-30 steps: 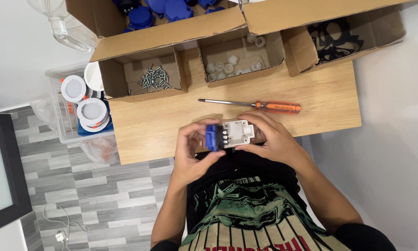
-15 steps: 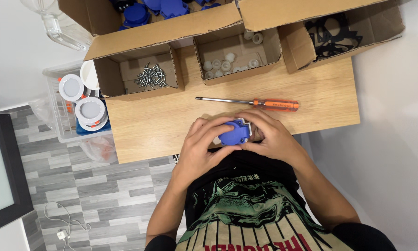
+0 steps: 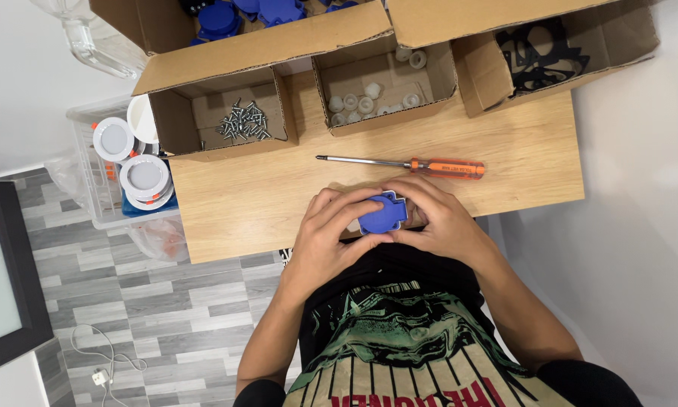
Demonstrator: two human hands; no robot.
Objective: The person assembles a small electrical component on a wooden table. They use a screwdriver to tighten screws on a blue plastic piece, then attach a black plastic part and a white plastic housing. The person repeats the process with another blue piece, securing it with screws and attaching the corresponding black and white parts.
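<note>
Bare desk left of both hands, screwdriver just ahead, open cardboard boxes lining the far edge.

Since a second ago you turn the piece so its blue cover faces up, the white part now hidden inside your left hand and right hand.

I count one blue plastic cover, one orange-handled screwdriver on the surface, and four open cardboard boxes along its far edge. Beside it I see three round white lamp fittings in a clear bin. The screws and small white caps are too heaped to count.
</note>
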